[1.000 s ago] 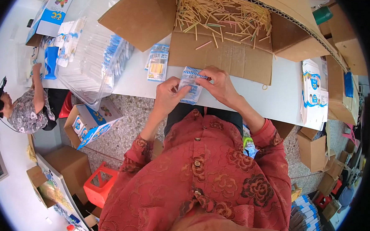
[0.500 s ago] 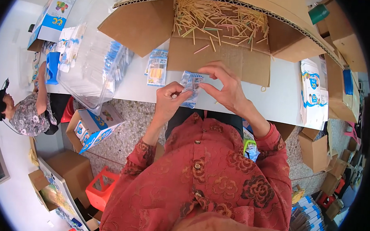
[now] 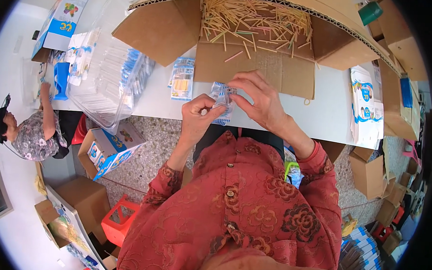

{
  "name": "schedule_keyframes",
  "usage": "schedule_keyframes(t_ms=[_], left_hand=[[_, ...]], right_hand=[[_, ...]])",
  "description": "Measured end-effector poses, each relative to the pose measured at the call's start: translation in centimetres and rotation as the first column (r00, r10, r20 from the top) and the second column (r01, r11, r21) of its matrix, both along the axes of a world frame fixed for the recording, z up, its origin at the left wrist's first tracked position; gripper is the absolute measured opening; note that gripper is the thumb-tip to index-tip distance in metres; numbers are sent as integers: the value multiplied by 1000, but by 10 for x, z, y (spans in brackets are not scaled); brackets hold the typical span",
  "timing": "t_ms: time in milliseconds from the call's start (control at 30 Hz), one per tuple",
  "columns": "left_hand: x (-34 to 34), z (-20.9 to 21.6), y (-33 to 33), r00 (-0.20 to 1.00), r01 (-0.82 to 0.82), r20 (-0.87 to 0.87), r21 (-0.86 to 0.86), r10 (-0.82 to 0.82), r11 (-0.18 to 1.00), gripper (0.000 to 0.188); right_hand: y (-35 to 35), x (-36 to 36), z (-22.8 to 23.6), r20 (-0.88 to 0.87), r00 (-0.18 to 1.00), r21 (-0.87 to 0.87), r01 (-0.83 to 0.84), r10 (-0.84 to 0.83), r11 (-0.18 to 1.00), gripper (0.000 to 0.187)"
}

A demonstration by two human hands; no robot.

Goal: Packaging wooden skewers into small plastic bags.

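Observation:
A small clear packet with blue-and-white striped ends (image 3: 222,90) is in front of me at the table's near edge. My left hand (image 3: 197,115) pinches its lower left side between thumb and curled fingers. From the other side my right hand (image 3: 261,100) reaches over, thumb and forefinger closed in at the packet's upper right edge. Just left of it lie similar flat packets (image 3: 182,84), partly overlapping. Beyond my hands, a cardboard box on its side (image 3: 258,71) holds many thin pale sticks (image 3: 256,20), some pink or green.
A clear plastic tub (image 3: 94,87) with more packets stands left, beside a blue holder (image 3: 61,80). Stacked printed cartons (image 3: 364,108) lie at the right table edge. Another person (image 3: 35,130) works at far left. A red stool (image 3: 118,220) and cardboard boxes (image 3: 83,199) stand on the floor.
My right thumb and forefinger have come slightly left and closer together at the packet's edge. My left hand keeps its pinch. At far left, the other person's hand has shifted.

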State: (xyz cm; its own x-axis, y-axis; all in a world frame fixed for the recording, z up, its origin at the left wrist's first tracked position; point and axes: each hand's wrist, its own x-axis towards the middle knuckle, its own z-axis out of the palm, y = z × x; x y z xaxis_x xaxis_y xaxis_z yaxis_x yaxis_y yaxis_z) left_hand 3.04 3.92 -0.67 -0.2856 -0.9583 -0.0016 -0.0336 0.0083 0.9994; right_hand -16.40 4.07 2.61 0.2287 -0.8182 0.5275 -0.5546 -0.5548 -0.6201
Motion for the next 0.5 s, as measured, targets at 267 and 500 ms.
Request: schedule_keyframes(t_ms=[267, 500], left_hand=[[-2, -1, 0, 996, 26, 89, -147, -13, 989, 14], [1, -12, 1, 990, -53, -128, -13, 50, 999, 13]], right_hand=[[2, -2, 9, 97, 995, 82, -40, 32, 996, 21], [7, -5, 16, 30, 992, -106, -117, 120, 988, 13]])
